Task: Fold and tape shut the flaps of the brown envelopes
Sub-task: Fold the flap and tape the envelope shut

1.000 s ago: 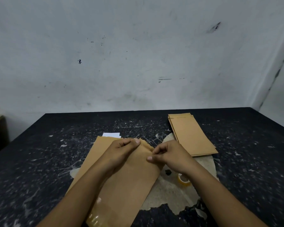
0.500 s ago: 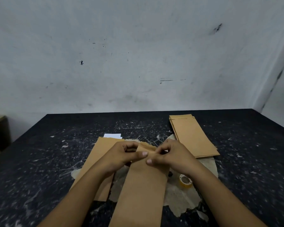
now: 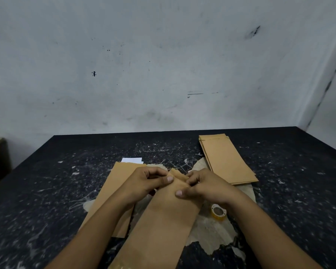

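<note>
Pinching the top flap [image 3: 177, 174] of a brown envelope [image 3: 163, 216] between both hands, the person looks to be working the fold down before any tape goes on. The left hand [image 3: 149, 183] grips the flap's left edge with its thumb laid across the paper, and the right hand [image 3: 204, 186] grips the right edge, thumb pressing the envelope's face just below the crease; holding both corners likely keeps the fold square. From the hands, the envelope's body runs toward 6 o'clock, its lower end leaving the view. A roll of tape [image 3: 218, 211] lies on the tabletop [image 3: 47, 191] at about 5 o'clock of the right hand, close for the next step. Another envelope [image 3: 114, 189] lies partly under the left forearm, and a stack of envelopes [image 3: 227, 160] waits at 1 o'clock.
</note>
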Motion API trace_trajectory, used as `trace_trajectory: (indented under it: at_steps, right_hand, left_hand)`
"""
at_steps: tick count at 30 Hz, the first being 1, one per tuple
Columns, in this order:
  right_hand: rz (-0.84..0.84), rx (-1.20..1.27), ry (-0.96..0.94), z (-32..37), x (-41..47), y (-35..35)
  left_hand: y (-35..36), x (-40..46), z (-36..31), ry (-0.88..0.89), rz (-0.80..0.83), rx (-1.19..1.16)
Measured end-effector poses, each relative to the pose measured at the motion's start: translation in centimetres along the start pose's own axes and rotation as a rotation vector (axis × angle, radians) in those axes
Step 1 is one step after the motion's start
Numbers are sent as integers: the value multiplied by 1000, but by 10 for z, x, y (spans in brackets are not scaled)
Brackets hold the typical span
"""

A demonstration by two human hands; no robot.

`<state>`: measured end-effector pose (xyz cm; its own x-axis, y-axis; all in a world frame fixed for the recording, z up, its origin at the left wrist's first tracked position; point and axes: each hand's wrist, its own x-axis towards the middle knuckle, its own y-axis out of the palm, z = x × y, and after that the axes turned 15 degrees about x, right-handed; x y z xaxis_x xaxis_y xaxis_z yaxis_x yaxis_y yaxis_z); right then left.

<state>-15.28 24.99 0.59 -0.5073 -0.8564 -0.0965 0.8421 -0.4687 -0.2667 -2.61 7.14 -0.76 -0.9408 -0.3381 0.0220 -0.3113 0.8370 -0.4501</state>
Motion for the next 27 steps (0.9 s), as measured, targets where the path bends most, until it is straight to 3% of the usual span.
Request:
trace_trajectory:
  at_steps: [3,11,17,27]
  right_hand:
    - [4,4,-4,0,0,-1]
    - [-257,273,-80,1,2,-9]
    - [-183,165,-76,-13,8,-12]
    - [-140,292,9,-21,11,-16]
  left_hand:
    - [-1,1,1,-9,-22,-23]
    - [-10,6,10,-107,-40,-153]
    - [-9,7,14,-173,-29,-156]
    - [-5,6,11,-250,1,-283]
